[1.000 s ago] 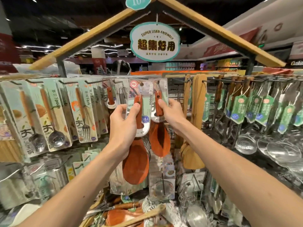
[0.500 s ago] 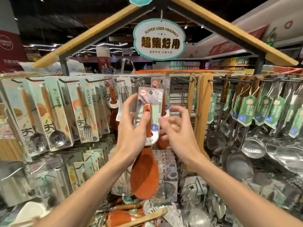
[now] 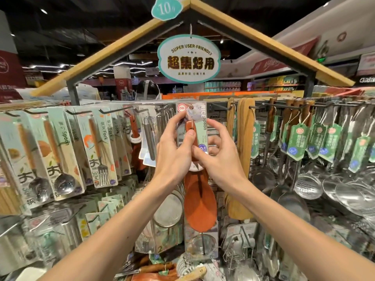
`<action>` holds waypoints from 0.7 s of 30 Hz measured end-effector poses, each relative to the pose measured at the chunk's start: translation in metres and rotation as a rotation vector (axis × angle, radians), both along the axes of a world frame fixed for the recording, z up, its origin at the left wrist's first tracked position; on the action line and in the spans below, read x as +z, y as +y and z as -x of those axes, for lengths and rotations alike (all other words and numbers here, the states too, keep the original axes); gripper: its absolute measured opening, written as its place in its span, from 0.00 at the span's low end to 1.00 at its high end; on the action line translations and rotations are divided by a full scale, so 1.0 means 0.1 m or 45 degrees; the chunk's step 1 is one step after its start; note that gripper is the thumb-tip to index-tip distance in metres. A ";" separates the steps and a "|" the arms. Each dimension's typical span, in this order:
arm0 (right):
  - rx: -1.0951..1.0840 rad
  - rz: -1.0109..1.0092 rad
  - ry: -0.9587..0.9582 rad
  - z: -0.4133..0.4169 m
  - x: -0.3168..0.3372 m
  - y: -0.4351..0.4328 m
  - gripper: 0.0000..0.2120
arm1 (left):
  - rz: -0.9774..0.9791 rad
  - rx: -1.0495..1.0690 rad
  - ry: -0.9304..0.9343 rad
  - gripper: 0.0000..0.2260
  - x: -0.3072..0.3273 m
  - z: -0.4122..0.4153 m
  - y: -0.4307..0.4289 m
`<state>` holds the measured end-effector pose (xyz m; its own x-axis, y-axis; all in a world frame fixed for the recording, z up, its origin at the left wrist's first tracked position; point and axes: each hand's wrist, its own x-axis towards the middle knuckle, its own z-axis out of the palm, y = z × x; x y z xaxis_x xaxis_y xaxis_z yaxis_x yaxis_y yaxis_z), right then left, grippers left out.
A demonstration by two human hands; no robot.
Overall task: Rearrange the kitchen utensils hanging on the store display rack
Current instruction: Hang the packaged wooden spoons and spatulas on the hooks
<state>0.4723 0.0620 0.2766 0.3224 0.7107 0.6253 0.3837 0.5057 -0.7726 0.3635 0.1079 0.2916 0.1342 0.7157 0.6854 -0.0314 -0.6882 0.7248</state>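
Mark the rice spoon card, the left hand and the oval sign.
rice spoon card (image 3: 203, 118), head view, on its green lettered strip.
left hand (image 3: 172, 149), head view, back of the hand.
oval sign (image 3: 189, 58), head view, middle of its printed face.

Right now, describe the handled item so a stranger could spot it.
Start at the oval sign under the roof peak. Below it, left hand and right hand hold a carded rice spoon. Its reddish-orange blade differs from the pale wooden spatulas alongside.

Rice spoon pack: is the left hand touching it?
Touching. Head view: the left hand pinches the rice spoon pack, with its thumb across the orange handle and its fingertips on the card's upper left edge.
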 end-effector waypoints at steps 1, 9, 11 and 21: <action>-0.020 0.012 -0.010 -0.01 0.01 0.03 0.31 | 0.002 0.007 0.007 0.20 0.01 -0.01 0.04; -0.135 0.156 -0.098 -0.10 0.04 0.21 0.32 | 0.076 0.049 0.114 0.17 -0.01 -0.13 0.29; -0.122 0.194 -0.137 -0.14 0.02 0.30 0.34 | 0.044 0.109 0.181 0.18 -0.01 -0.17 0.36; -0.226 0.288 -0.330 -0.37 -0.02 0.77 0.36 | 0.006 0.248 0.474 0.24 -0.06 -0.37 0.83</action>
